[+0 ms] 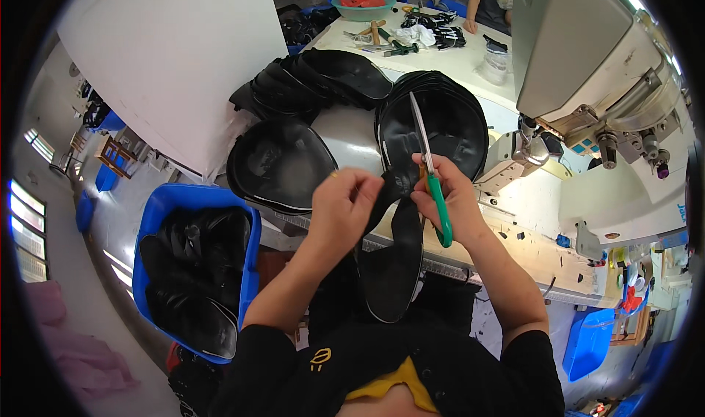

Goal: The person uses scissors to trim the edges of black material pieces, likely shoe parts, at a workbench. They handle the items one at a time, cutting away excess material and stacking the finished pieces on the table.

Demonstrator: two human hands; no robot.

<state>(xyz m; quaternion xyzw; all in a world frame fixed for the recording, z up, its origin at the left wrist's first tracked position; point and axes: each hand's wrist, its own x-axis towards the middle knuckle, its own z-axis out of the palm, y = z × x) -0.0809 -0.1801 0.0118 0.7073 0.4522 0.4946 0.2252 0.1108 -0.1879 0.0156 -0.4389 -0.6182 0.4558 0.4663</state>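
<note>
My right hand is closed round a pair of scissors with green handles, its blades pointing up and away from me. Just below its fingers hangs a black, smooth, curved piece with a rounded lower end and narrow strips at its top. That piece seems pinched by the right hand's fingers too. To its left, my left hand is raised with fingers curled and pressed together; whatever is in them, if anything, is hidden. Beyond the hands lie a stack of black moulded pieces and another black moulded piece.
More black pieces are piled at the back. A blue bin of black pieces stands at left. A sewing machine rises at right. Tools and a green basin sit on the far table, where a person stands.
</note>
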